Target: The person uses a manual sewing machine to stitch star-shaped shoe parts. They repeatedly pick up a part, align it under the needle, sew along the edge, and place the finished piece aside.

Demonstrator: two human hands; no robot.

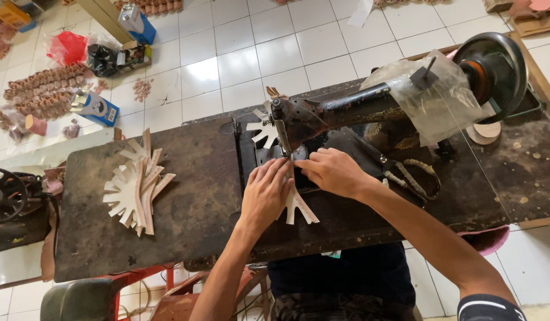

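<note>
Head view: needle hidden behind left hand point(264, 195), right hand point(331, 171), pale strip point(300, 206).

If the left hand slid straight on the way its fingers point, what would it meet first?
Probably the needle and presser foot of the sewing machine, just beyond the left hand's fingertips. Depth is unclear; it might pass slightly left, toward the pale cut piece behind.

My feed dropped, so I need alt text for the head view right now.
Both hands, left hand and right hand, press a pale notched strip flat under the needle of an old black sewing machine on a dark worktable. A stack of similar notched pieces lies to the left.
</note>
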